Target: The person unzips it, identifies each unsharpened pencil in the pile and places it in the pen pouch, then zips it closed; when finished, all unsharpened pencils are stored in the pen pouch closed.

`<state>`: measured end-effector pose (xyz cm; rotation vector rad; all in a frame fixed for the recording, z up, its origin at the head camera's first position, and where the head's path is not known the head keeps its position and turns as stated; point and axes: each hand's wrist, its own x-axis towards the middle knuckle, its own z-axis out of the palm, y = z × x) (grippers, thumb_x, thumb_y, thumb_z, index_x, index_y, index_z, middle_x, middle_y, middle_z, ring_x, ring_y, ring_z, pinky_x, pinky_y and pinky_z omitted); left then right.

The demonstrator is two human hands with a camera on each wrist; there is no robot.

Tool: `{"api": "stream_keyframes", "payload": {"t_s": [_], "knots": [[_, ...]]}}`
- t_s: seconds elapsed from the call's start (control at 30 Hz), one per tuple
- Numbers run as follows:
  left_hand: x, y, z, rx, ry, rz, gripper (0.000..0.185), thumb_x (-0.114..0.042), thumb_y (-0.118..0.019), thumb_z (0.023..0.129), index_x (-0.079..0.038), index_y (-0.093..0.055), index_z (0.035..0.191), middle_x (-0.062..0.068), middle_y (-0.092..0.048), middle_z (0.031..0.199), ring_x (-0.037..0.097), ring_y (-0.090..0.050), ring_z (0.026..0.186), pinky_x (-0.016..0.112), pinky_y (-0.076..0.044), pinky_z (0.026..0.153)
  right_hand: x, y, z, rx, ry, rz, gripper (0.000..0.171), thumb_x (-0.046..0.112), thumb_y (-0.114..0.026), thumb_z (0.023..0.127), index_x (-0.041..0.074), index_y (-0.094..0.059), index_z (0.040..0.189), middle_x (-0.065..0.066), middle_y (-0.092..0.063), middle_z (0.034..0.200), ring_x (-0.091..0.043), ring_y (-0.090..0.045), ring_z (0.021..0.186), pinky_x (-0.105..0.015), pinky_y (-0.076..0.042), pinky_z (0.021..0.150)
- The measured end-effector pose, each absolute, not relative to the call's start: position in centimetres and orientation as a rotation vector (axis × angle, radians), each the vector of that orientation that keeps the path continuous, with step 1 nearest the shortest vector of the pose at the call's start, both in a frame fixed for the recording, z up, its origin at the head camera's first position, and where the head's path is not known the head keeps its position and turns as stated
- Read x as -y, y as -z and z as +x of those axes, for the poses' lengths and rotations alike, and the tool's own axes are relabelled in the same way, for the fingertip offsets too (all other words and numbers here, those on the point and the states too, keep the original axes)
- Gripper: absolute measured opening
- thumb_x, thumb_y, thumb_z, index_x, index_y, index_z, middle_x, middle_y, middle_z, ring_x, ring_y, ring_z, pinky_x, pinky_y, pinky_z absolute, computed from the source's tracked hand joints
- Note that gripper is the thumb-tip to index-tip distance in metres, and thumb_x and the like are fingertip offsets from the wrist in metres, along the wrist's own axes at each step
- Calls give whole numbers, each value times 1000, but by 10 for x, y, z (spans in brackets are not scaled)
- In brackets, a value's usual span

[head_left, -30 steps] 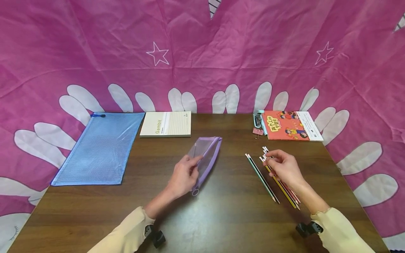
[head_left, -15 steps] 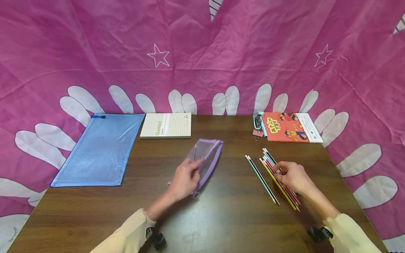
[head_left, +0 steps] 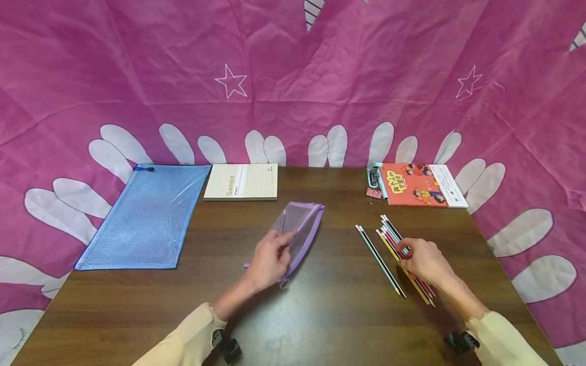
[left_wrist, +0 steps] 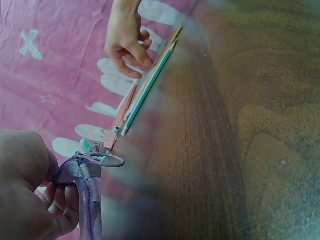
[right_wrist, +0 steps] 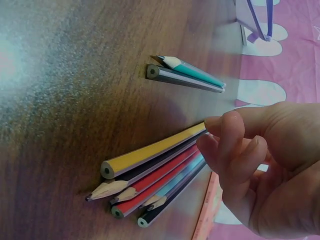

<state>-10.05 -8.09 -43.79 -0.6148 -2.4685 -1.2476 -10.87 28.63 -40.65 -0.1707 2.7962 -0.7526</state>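
Note:
A purple mesh pencil pouch (head_left: 299,229) lies slantwise at the middle of the wooden table (head_left: 320,315). My left hand (head_left: 276,246) grips its near end; the left wrist view shows the fingers (left_wrist: 55,210) curled round the pouch (left_wrist: 89,200) by its zip ring (left_wrist: 102,159). At the right lies a bunch of several coloured pencils (head_left: 393,239). My right hand (head_left: 405,252) curls down onto them, one fingertip (right_wrist: 212,125) against the yellow pencil (right_wrist: 150,150). Two green pencils (head_left: 379,259) lie apart, just left of the bunch.
A blue mesh document bag (head_left: 146,216) covers the table's left side. A Gambit notepad (head_left: 241,181) lies at the back centre. A red picture book (head_left: 418,184) and binder clips (head_left: 373,192) sit at the back right. Pink cloth (head_left: 293,76) hangs behind.
My right hand has slid from the pencils' eraser ends down toward their middle, nearer to me. The left hand and the pouch have hardly moved.

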Motion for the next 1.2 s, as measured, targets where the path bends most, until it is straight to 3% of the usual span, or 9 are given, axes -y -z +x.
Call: {"api": "stream_keyframes", "payload": {"t_s": [0.93,1.2], "knots": [[79,439,-99,2479,1238,-603,48,14,-62,76,3,-69,121,7,-55,82,13,-47,68,25,-44,57,-277,412,-106,-2851,612,-80,31,5,-73,84,-3,-64,113,0,-57,61,-14,-57,48,-34,-43,48],[79,439,-100,2477,1238,-612,48,13,-62,76,3,-69,122,6,-55,83,13,-47,68,25,-45,56,-271,412,-107,-2860,499,-43,33,7,-72,86,-1,-63,117,-8,-58,74,-17,-55,53,-35,-42,48]]}}
